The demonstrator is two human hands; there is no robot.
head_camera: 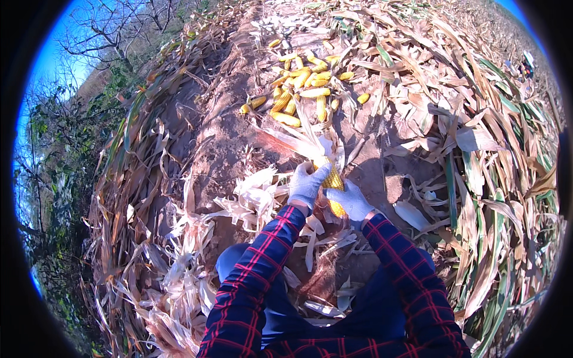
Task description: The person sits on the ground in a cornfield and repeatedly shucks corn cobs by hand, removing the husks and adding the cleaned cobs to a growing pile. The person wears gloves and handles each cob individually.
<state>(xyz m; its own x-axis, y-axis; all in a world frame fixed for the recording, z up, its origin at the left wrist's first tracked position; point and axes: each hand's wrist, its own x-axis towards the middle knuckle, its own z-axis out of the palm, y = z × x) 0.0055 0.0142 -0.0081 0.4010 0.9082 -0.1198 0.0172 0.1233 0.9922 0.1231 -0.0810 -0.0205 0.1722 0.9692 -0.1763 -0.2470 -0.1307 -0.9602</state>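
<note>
An ear of corn (pixel 333 181) with bare yellow kernels is held between my gloved hands, over the ground before my knees. Pale husk leaves (pixel 313 145) are peeled back at its far end and point away from me. My left hand (pixel 309 181) grips the ear near the base of the husk. Lower down, my right hand (pixel 350 200) is closed around the ear's nearer part, whose tip shows below the fingers. Farther off lies a loose pile of husked corn ears (pixel 309 79) on the soil.
Torn dry husks (pixel 255 192) are strewn left of my hands, with more husks (pixel 179 286) at the lower left. Cut corn stalks and leaves (pixel 483 179) are heaped along the right. Another stalk bank (pixel 134 179) runs along the left, beside green shrubs (pixel 62 165).
</note>
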